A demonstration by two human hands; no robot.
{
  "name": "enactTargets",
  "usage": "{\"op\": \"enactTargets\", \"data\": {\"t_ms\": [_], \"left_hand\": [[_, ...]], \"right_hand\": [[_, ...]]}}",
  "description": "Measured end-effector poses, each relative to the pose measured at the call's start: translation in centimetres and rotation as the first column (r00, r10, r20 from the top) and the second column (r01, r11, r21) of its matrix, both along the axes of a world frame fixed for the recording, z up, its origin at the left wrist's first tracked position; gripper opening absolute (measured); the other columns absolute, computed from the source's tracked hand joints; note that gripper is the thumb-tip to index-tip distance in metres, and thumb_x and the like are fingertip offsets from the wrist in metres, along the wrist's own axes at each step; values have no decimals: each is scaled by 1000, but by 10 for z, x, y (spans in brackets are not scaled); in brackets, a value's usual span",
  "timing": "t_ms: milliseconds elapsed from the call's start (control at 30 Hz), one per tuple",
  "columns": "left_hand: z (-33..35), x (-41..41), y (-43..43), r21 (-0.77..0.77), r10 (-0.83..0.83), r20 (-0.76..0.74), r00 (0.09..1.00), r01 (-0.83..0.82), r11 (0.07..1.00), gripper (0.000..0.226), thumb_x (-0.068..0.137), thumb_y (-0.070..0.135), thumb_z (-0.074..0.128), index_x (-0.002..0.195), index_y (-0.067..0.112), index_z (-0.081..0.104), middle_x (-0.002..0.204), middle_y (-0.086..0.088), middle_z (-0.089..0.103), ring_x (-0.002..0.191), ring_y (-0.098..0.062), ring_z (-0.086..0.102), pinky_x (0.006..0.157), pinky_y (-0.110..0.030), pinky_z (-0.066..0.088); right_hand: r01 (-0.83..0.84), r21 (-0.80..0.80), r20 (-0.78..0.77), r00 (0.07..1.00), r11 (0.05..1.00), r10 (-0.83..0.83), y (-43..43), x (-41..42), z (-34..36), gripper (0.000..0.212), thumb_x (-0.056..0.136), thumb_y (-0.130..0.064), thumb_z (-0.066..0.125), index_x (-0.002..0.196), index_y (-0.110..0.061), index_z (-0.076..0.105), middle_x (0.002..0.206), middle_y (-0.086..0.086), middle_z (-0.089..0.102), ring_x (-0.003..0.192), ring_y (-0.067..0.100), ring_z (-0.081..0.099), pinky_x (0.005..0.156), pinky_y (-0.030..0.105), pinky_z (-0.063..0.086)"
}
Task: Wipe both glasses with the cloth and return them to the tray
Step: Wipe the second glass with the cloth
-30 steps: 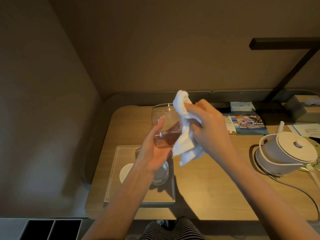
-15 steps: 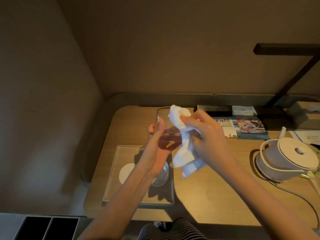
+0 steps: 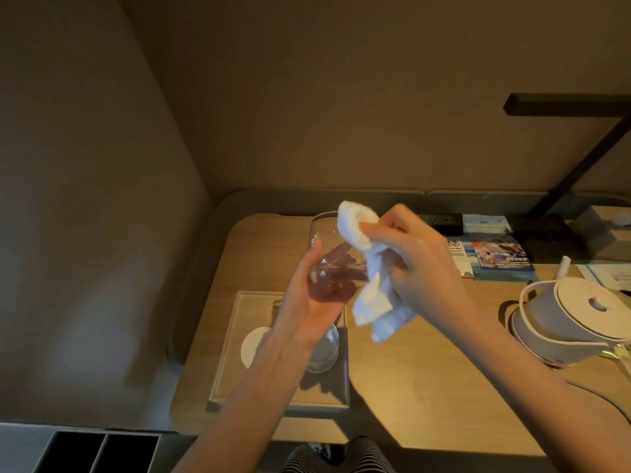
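Glass in hand: the clear glass (image 3: 327,254) is gripped low on its body by the left hand (image 3: 307,302) and held above the tray's far right corner, mouth tilted away.
Cloth: the white cloth (image 3: 367,268) is pressed against the right side of the rim, its tail hanging beside the glass.
Change: within the last second the wad has been brought from above the rim down onto its right side, the grip on the glass unchanged; wiping of this glass is judged unfinished.
Second glass: it (image 3: 324,349) is left standing at the right edge of the tray (image 3: 225,353), beside a white coaster (image 3: 252,346).
Left hand: fingers are wrapped round the glass, thumb laid up its near side.
Right hand: on the right hand (image 3: 420,264) fingers are curled, the cloth pinched under the thumb.
Desk: a white kettle (image 3: 573,315) is set near the right edge of the desk (image 3: 426,387).
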State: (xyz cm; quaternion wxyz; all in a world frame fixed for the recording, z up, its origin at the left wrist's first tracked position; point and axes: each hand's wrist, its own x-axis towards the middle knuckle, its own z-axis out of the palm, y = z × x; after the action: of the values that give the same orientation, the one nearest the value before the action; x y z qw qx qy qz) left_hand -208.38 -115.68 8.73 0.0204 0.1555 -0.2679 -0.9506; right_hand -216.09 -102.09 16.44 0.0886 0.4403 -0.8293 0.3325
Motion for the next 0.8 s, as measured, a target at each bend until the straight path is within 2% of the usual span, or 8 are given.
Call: {"op": "enactTargets", "data": {"t_ms": [100,233,267,367,500,600,733,800], "left_hand": [[-5,2,-6,12,14,28,1000,-15,1000,67,57,43,91,108,4,73,104,-17,70,95,-28,67,91,-40,48],[-1,5,-4,-138,32,66,997,-22,990,33,67,38,80,90,14,79,95,-12,74,90,-26,67,89,-41,46],[0,6,-3,-156,51,87,995,-37,987,34,70,39,76,92,13,80,93,-12,74,90,-26,67,89,-42,45],[0,7,-7,-192,107,134,985,-80,978,64,86,50,64,131,5,62,118,-24,65,115,-37,59,107,-53,41],[3,13,-5,-222,152,123,981,-122,967,80,83,63,61,131,0,54,133,-30,58,129,-42,54,114,-55,36],[3,13,-6,-204,164,103,981,-141,969,58,85,45,65,127,7,52,129,-29,56,125,-44,52,111,-55,33],[3,13,-7,-232,150,106,983,-123,965,76,81,45,70,138,-2,52,126,-26,59,112,-35,60,105,-49,41],[1,13,-2,-250,117,101,988,-88,964,88,70,51,80,137,-1,55,126,-22,61,112,-33,60,106,-51,41]], "right_hand": [[-127,40,8,992,991,127,3,20,-5,42,69,-8,37,95,-24,66,90,8,56,70,31,57,52,37,47],[31,-16,157,987,999,-28,-12,-5,1,46,66,-1,40,96,-19,70,86,11,53,77,31,54,60,38,42],[35,3,127,991,999,-35,-15,-3,2,44,66,-2,40,95,-18,69,86,11,53,75,32,53,60,40,44],[-59,58,40,998,997,57,-7,18,-7,42,67,-2,43,94,-20,69,89,9,54,71,30,54,54,35,43],[-20,-3,199,980,1000,21,-6,5,-10,41,70,2,44,93,-17,71,87,8,53,78,24,50,61,34,36],[71,-29,167,984,997,-66,-11,-2,-3,41,70,1,40,92,-15,70,87,11,53,78,30,52,61,42,44],[-80,54,86,993,995,75,5,21,-6,44,68,0,41,94,-21,70,88,4,52,76,27,53,59,34,42],[-42,56,101,994,998,36,4,12,-3,46,67,-1,39,95,-21,70,87,3,50,76,28,53,59,37,43]]}}
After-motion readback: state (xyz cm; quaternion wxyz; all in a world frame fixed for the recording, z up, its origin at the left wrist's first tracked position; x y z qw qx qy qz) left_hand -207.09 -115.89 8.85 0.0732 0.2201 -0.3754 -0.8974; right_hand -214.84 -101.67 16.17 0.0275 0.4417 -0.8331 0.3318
